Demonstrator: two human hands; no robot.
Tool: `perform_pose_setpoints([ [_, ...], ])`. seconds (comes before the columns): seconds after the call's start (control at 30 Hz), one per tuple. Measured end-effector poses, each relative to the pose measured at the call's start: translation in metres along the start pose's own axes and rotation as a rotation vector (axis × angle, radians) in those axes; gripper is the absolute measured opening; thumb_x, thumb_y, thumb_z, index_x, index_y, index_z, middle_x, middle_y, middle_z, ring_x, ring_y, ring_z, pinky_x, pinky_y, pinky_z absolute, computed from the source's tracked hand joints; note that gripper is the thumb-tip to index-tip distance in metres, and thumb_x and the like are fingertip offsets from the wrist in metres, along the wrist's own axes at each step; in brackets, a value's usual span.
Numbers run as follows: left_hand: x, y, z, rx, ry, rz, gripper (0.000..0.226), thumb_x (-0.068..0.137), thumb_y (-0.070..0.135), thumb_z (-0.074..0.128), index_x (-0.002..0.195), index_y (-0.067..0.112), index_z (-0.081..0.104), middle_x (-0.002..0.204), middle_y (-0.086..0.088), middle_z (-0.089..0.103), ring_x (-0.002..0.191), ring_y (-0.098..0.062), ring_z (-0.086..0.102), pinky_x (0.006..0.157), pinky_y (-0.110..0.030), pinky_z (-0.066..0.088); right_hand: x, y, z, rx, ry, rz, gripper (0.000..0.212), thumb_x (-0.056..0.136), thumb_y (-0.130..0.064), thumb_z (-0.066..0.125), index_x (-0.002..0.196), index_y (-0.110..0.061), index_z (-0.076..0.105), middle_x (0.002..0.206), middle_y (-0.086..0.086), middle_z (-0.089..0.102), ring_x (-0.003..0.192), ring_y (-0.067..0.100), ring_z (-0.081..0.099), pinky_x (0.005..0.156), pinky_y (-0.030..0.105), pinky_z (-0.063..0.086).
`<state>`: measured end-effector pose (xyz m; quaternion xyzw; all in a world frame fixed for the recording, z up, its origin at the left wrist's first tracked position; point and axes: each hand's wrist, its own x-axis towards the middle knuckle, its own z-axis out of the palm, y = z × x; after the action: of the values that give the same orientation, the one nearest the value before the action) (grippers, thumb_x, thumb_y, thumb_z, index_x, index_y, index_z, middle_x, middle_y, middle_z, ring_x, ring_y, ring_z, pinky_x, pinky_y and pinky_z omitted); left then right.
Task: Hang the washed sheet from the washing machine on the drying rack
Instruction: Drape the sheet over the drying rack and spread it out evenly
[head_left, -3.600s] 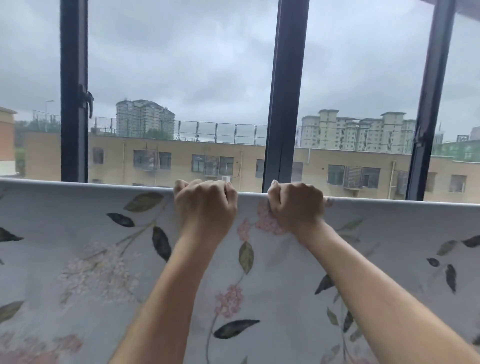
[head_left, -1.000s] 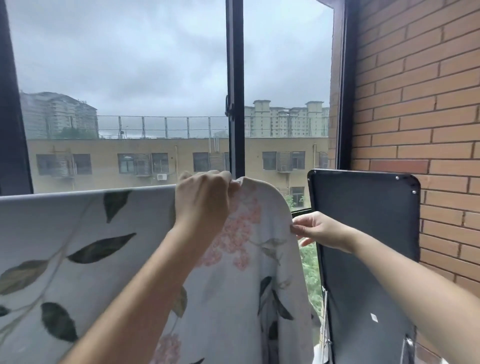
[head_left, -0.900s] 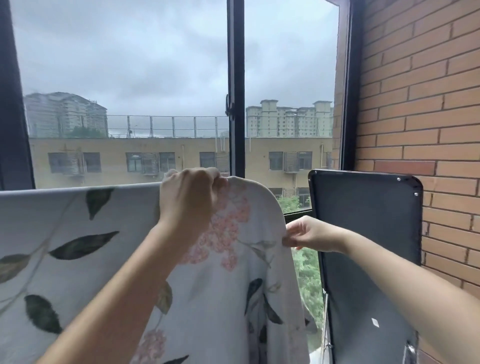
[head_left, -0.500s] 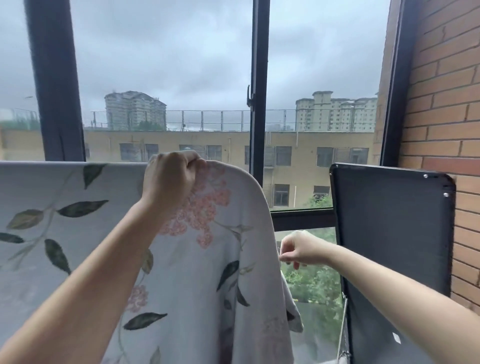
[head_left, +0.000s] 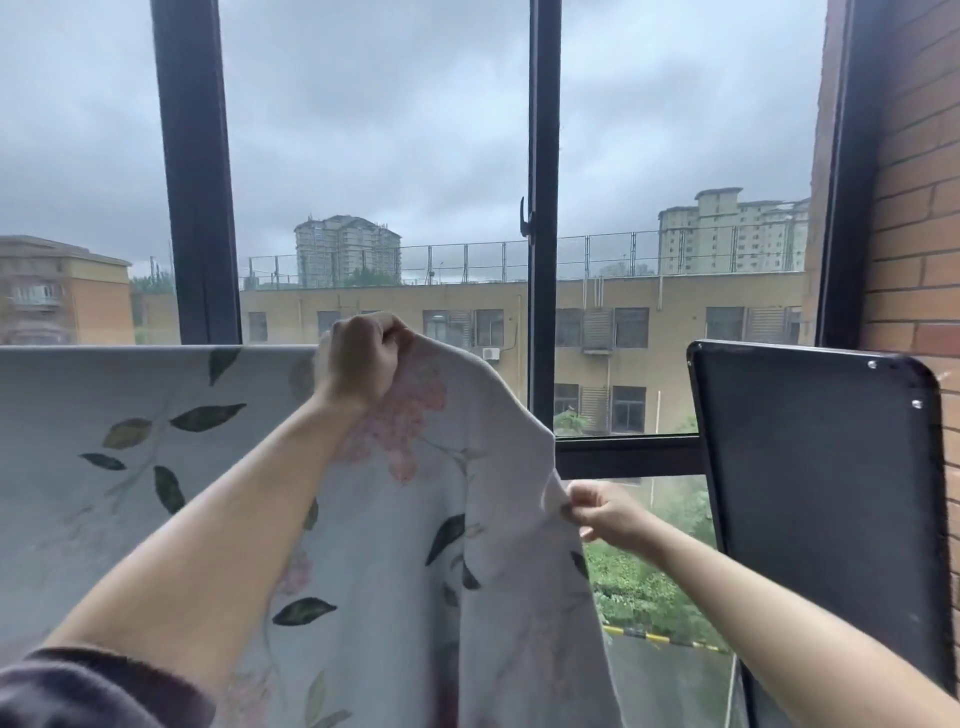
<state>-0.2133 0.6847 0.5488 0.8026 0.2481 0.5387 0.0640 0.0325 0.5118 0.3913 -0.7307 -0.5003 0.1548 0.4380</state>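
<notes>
Faced a dark-framed window (head_left: 543, 156) onto beige buildings (head_left: 623, 312) under grey cloud, with a brick wall (head_left: 919, 208) at the right and a black panel (head_left: 821, 493) upright before it. Held the floral sheet (head_left: 130, 415), draped in a level line across the lower left of the window, at its top right corner with the left hand (head_left: 361, 358), fingers curled over the fabric. Pinched the sheet's right edge between thumb and fingertips of the right hand (head_left: 605, 514), lower and apart from the left.

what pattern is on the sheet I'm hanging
Pale sheet with dark green leaves and pink flower clusters, clearest in the head view.
</notes>
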Motion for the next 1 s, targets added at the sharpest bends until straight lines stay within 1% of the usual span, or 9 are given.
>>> perform_pose_setpoints([
  [0.1,0.022,0.007,-0.009,0.068,0.058,-0.035,0.024,0.093,0.005,0.047,0.092,0.016,0.068,0.082,-0.004,0.066,0.077,-0.024,0.06,0.068,-0.033,0.047,0.007,-0.024,-0.06,0.157,0.397,-0.065,0.024,0.097,-0.008,0.046,0.076,-0.015,0.055,0.068,0.003,0.051,0.064,0.018,0.045,0.056,0.024,0.038],
  [0.2,0.041,0.011,-0.014,0.124,0.161,-0.02,0.021,0.098,0.012,0.044,0.098,0.01,0.065,0.083,0.0,0.058,0.075,-0.02,0.048,0.066,-0.031,0.035,0.019,-0.054,-0.1,0.01,0.698,-0.178,0.023,0.098,-0.017,0.045,0.077,-0.016,0.054,0.064,-0.001,0.05,0.058,0.014,0.042,0.053,0.026,0.034],
  [0.33,0.054,0.01,-0.003,0.362,-0.485,-0.217,0.052,0.102,0.043,0.03,0.124,0.006,0.059,0.131,-0.019,0.056,0.119,-0.033,0.051,0.098,-0.039,0.039,0.03,-0.05,-0.1,-0.51,0.266,0.009,0.018,0.096,-0.024,0.052,0.084,-0.014,0.062,0.084,0.004,0.062,0.083,0.021,0.056,0.069,0.028,0.038],
  [0.4,0.05,0.015,0.0,0.383,-0.642,-0.23,0.065,0.1,0.053,0.02,0.132,0.006,0.054,0.141,-0.017,0.047,0.13,-0.031,0.044,0.106,-0.039,0.033,0.027,-0.031,-0.092,-0.51,0.163,0.056,0.024,0.095,-0.027,0.054,0.077,-0.014,0.061,0.077,0.002,0.06,0.074,0.017,0.055,0.064,0.027,0.038],
  [0.5,0.035,0.025,0.011,0.319,-0.589,-0.025,0.06,0.098,0.057,0.018,0.101,0.018,0.063,0.111,-0.006,0.063,0.107,-0.027,0.059,0.092,-0.039,0.044,0.022,-0.016,-0.076,-0.291,0.112,0.067,0.033,0.097,-0.029,0.05,0.066,-0.018,0.051,0.063,-0.001,0.048,0.057,0.014,0.045,0.053,0.025,0.036],
  [0.57,0.025,0.031,0.019,0.394,-0.535,0.139,0.052,0.097,0.056,0.019,0.077,0.025,0.055,0.092,-0.003,0.063,0.093,-0.025,0.061,0.076,-0.037,0.045,0.021,-0.013,-0.063,-0.225,0.014,0.059,0.019,0.096,-0.03,0.052,0.082,-0.019,0.059,0.071,-0.002,0.051,0.061,0.011,0.046,0.053,0.021,0.038],
  [0.67,0.013,0.041,0.029,0.485,-0.435,0.378,0.044,0.099,0.052,0.027,0.084,0.024,0.058,0.086,-0.001,0.063,0.077,-0.018,0.054,0.069,-0.033,0.039,0.02,-0.015,-0.042,-0.081,-0.245,0.067,0.028,0.092,-0.031,0.06,0.115,-0.015,0.059,0.095,-0.002,0.062,0.081,0.009,0.053,0.058,0.013,0.041],
  [0.8,0.002,0.051,0.04,0.56,-0.425,0.578,0.038,0.097,0.055,0.031,0.082,0.024,0.048,0.076,0.008,0.051,0.07,-0.013,0.051,0.086,-0.037,0.044,0.026,0.002,-0.02,-0.206,-0.356,0.038,0.003,0.087,-0.018,0.065,0.089,-0.019,0.068,0.084,-0.003,0.065,0.074,0.011,0.056,0.061,0.02,0.044],
  [1.0,-0.012,0.08,0.066,0.822,-0.545,0.702,0.04,0.092,0.056,0.041,0.082,0.023,0.06,0.069,0.006,0.049,0.07,-0.016,0.05,0.073,-0.03,0.035,0.007,0.041,-0.016,-0.64,-0.521,0.183,0.01,0.083,-0.014,0.056,0.088,-0.013,0.065,0.078,-0.001,0.061,0.067,0.01,0.056,0.062,0.026,0.044],
])
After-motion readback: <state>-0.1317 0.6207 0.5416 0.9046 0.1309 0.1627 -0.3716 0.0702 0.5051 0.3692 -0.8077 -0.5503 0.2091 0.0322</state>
